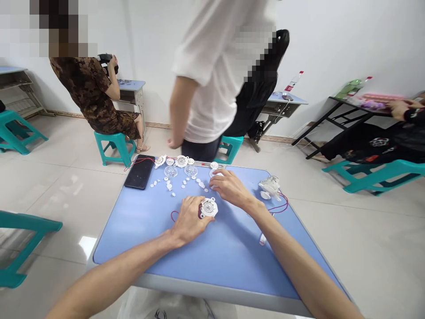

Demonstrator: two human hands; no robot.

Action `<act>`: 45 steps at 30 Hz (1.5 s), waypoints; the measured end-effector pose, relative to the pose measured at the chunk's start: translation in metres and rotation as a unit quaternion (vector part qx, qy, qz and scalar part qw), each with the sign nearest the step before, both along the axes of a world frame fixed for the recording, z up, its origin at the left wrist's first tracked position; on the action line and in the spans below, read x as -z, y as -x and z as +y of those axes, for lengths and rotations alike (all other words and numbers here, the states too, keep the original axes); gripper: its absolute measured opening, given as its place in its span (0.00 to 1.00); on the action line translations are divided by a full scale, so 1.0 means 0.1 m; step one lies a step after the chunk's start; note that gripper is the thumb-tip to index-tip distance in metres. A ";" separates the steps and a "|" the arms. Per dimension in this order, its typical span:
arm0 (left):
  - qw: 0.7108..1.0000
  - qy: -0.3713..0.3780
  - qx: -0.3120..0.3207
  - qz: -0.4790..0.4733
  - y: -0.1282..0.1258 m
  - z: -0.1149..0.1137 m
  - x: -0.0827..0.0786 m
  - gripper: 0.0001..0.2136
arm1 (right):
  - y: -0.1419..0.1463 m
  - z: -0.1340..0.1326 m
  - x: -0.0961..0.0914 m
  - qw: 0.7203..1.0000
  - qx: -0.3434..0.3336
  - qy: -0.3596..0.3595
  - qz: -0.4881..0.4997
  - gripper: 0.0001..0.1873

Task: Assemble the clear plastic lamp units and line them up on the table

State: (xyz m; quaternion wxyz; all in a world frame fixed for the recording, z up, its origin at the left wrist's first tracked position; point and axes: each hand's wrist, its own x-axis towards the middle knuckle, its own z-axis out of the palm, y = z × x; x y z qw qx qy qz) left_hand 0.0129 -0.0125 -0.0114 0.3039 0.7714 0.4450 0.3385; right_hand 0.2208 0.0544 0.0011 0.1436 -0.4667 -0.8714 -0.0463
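Note:
My left hand (190,220) is closed around a white round plastic housing (209,207) with side lugs and a ringed centre, held at the middle of the blue table (232,257). A red wire (173,215) loops out beside that hand. Farther back, my right hand (229,186) reaches over a clear round part at the table's far side. Its fingers are bent down, and what they touch is partly hidden. Small white discs and gears (201,182) lie scattered to its left. Behind them are clear round covers (191,170) and another white housing (181,161).
A black phone (139,172) lies at the far left corner. On the right are a clear plastic bag of parts (270,186), red wires (282,204) and a small white-and-red tube (263,239). A person in a white shirt (215,79) stands just beyond the table.

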 end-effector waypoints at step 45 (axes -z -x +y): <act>1.000 -0.004 0.000 -0.004 0.01 0.01 0.02 0.21 | -0.04 -0.02 0.00 1.000 -0.004 -0.003 -0.007 0.09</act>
